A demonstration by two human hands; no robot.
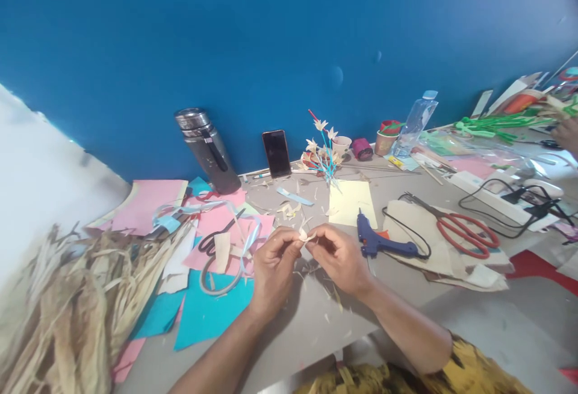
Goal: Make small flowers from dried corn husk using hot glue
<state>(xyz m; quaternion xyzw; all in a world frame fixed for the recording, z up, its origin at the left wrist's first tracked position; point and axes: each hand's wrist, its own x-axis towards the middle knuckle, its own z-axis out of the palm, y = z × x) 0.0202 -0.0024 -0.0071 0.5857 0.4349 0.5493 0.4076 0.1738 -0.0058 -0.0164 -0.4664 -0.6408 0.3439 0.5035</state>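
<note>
Bright overall; light source out of view. White wall [40,171] at left washed out, detail lost. Blue wall [253,32] evenly lit, darkening toward far right corner. Soft shadows on bench [332,334] below left hand [276,261] and right hand [342,262]. Highlights on flask [210,156] lid. Wide-angle stretch: flask and bottle [415,126] lean outward. Husks [72,303] near left smeared; pale piece [304,235] between fingertips soft, fine edges unclear.

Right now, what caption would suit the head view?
Left fingers and right fingers pinch a pale piece, glue gun nearby.
</note>
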